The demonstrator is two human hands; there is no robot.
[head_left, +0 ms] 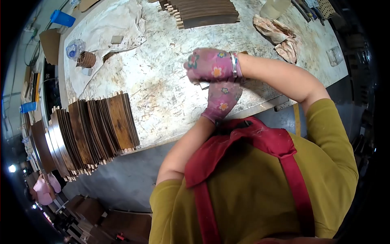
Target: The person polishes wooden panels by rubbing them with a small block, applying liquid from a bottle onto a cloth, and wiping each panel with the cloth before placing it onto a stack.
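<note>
My right hand (213,66), in a pink flowered glove, is over the table near its front edge, with its fingers curled closed. My left hand (223,99), in a matching glove, reaches up from below. Its fingers are hidden behind my right hand. A small dark-edged piece (204,86) shows just under the right hand, by the left hand's fingers. Most of it is covered, so its kind cannot be told. A brown bit (243,53) peeks out behind the right wrist.
Dark wooden slats with pale dowel ends (122,122) stand in rows along the table's left front edge. More slats (209,14) lie at the back. A stained rag (278,34), a jar (335,56), a plastic bottle (74,49) and a white cloth (101,30) are on the worktable (162,97).
</note>
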